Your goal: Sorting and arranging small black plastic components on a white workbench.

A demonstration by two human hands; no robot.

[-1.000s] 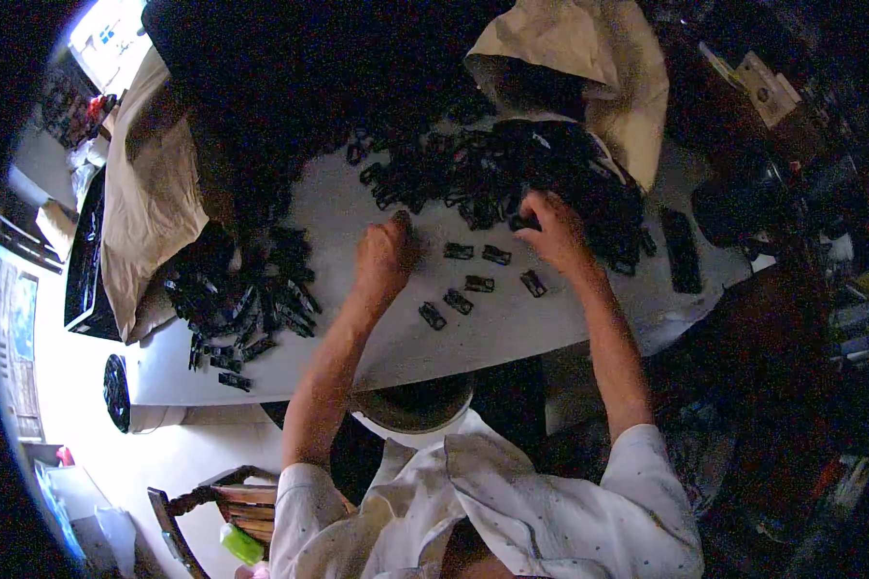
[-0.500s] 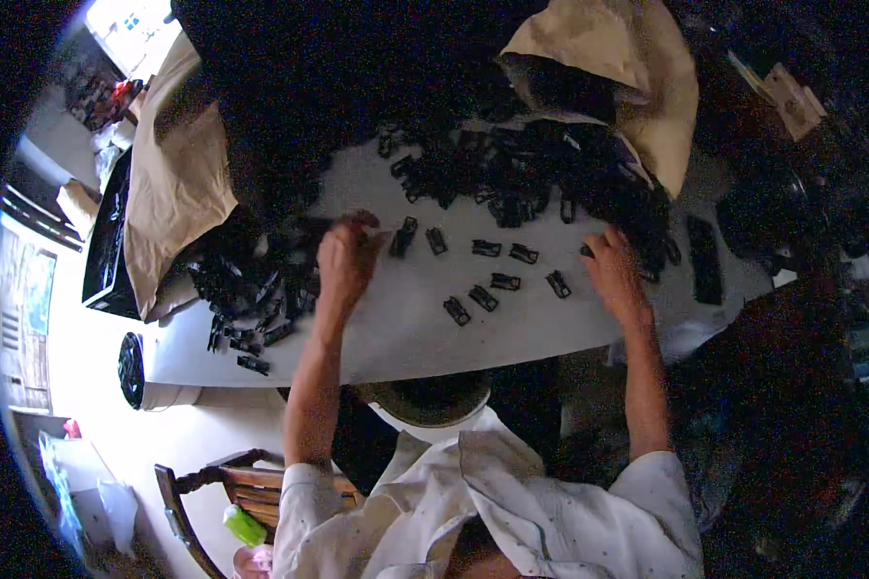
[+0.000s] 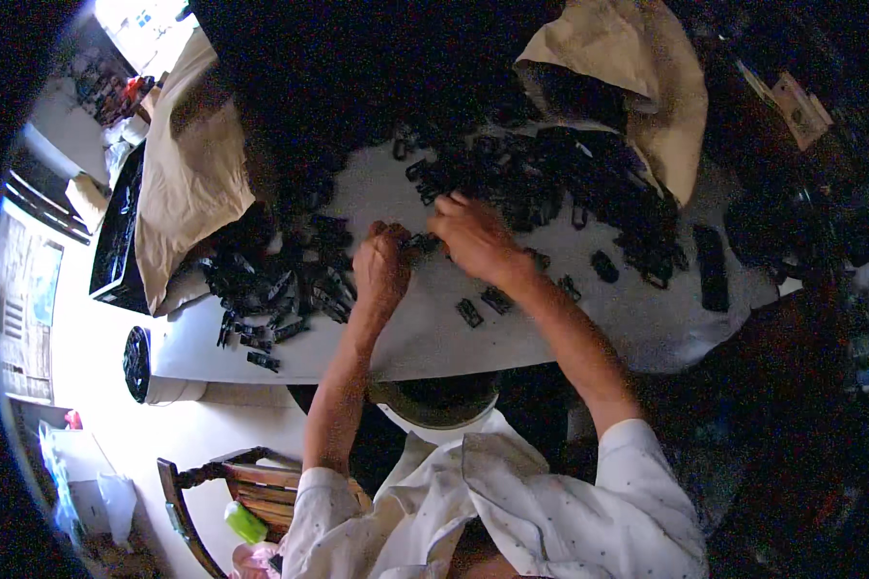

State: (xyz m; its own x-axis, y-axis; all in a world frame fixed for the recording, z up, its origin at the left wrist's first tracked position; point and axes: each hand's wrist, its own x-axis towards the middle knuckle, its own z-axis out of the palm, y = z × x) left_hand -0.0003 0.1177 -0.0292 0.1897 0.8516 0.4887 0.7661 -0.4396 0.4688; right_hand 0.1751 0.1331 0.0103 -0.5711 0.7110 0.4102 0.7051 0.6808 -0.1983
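Small black clip-like parts lie on a pale table (image 3: 425, 338). My left hand (image 3: 383, 270) is above the table's middle, its fingers bent together; what they hold, if anything, is too dark to make out. Close to its right is my right hand (image 3: 478, 241), reaching in with curled fingers whose tips are partly hidden. One black part (image 3: 421, 245) shows between the two hands. Nearer to me are loose parts, among them one black clip (image 3: 469, 313) and another clip (image 3: 496, 300) beside it. A dark oval part (image 3: 604, 266) lies farther right.
A large heap of black parts (image 3: 512, 174) fills the far side, with a second heap (image 3: 290, 280) at the left. Brown paper sacks (image 3: 681, 116) stand behind. A dark flat block (image 3: 711, 268) lies at the right. A wooden chair (image 3: 261, 497) stands lower left.
My right hand has moved left from the table's right side to beside my left hand. A dark part now lies where it was. The view has shifted slightly.
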